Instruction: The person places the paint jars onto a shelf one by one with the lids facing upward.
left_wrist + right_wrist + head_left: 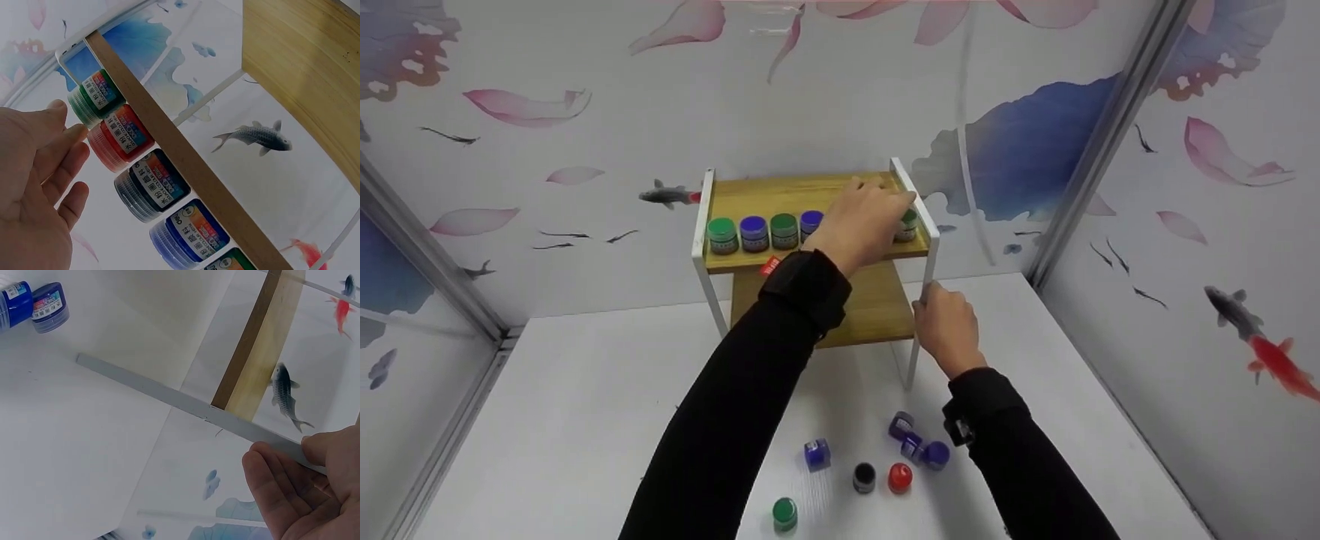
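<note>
A small white-framed rack (802, 262) with wooden shelves carries a row of paint jars along its top front edge. My left hand (866, 217) reaches over the right part of that row. In the left wrist view its fingers are loosely bent, with fingertips right at the lids of the end green paint jar (97, 98) and the red paint jar (121, 136). A black paint jar (152, 184) and a blue paint jar (188, 233) follow along the shelf edge. My right hand (949, 326) grips the rack's front right leg (169, 395) between thumb and fingers.
On the white surface in front lie a blue jar (817, 454), a black jar (864, 478), a red jar (900, 478) and a green jar (784, 514). Three blue jars (913, 447) cluster near the right forearm. Patterned walls (840, 97) enclose the back and sides.
</note>
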Motion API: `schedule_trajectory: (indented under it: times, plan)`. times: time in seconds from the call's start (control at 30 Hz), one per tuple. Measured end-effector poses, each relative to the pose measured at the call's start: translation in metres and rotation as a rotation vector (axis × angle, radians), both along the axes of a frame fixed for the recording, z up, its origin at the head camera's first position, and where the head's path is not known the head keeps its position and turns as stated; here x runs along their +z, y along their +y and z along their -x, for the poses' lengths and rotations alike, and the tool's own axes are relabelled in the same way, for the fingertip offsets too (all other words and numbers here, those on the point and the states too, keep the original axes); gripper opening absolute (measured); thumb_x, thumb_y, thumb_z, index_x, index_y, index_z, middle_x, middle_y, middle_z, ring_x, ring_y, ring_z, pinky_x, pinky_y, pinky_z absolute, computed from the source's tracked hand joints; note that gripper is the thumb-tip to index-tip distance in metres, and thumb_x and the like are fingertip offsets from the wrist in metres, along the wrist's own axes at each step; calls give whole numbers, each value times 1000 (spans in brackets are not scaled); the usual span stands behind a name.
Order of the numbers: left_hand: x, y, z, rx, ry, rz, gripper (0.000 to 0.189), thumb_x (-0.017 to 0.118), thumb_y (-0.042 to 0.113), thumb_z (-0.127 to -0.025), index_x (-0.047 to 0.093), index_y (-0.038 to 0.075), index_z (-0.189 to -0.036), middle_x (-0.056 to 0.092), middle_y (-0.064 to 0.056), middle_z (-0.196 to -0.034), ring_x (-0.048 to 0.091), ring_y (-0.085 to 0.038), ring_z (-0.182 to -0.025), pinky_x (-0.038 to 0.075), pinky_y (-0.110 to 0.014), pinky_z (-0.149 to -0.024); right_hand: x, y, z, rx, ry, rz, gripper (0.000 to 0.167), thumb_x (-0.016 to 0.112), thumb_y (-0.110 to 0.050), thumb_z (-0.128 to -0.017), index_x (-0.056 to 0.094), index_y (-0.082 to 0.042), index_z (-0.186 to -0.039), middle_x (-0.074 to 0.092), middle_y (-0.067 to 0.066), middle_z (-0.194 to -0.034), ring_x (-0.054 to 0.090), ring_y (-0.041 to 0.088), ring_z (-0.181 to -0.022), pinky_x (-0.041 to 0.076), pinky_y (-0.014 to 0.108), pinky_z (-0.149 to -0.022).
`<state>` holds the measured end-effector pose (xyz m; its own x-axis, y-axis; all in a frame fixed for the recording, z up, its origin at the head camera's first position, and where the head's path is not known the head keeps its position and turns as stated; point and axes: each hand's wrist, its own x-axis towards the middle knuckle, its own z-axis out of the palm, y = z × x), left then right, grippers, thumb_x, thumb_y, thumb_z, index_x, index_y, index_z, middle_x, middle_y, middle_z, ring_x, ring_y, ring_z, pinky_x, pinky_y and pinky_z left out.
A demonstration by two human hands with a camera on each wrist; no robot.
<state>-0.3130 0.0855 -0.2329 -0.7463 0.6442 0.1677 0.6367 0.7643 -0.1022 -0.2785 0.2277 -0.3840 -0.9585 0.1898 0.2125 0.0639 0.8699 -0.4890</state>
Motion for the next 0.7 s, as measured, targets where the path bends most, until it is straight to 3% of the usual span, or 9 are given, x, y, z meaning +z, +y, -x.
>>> schedule_trajectory:
  times: [0.37,0.53,0.7]
  plan:
    - [-2,-14,-25,-45,-17,19,31,50,23,-102,54,17,-133,63,-1,-133,52,-23,-126,36,-41,-111,0,4,-2,32,39,-25,17,58,-13,-96,62,3,-95,69,23,-87,69,39,-80,54,48,-68]
    - [-6,-32,-36,-54,-23,-7,31,54,25,-100,56,16,-130,65,-2,-129,56,-22,-124,34,-41,-114,-1,3,-1,43,34,-36,18,57,-13,-96,62,4,-97,69,25,-90,69,40,-83,54,50,-70]
    - [-14,-53,-43,-45,-46,-26,38,53,28,-101,54,16,-137,63,-1,-133,54,-22,-126,36,-39,-113,0,1,-1,49,58,-47,16,58,-12,-95,61,4,-92,68,26,-88,67,45,-82,53,53,-69]
